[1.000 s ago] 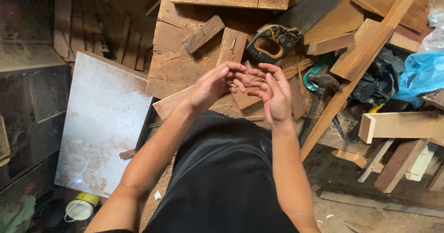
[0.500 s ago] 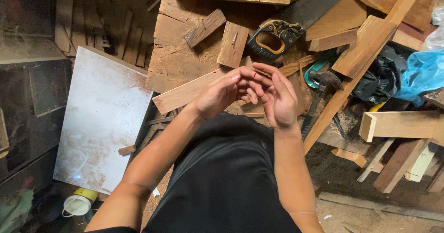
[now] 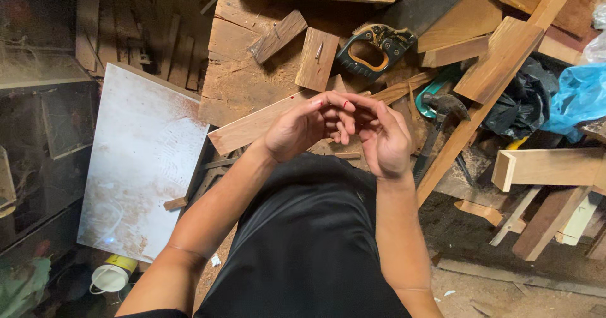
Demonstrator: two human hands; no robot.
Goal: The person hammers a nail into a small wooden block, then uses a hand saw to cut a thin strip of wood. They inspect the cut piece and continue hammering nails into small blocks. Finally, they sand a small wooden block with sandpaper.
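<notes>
Both hands, left hand (image 3: 303,128) and right hand (image 3: 385,138), touch fingertips, curled and holding nothing I can see, above the wood plank (image 3: 252,127) near the saw (image 3: 379,46)

1. Both forearms were bare, with no sleeves, gloves, watch or rings visible.
2. Left hand (image 3: 303,128) showed red-painted nails on its fingers (image 3: 346,106).
3. Right hand (image 3: 386,140) was likewise uncovered.
4. Black garment (image 3: 303,248) covered the body below.
</notes>
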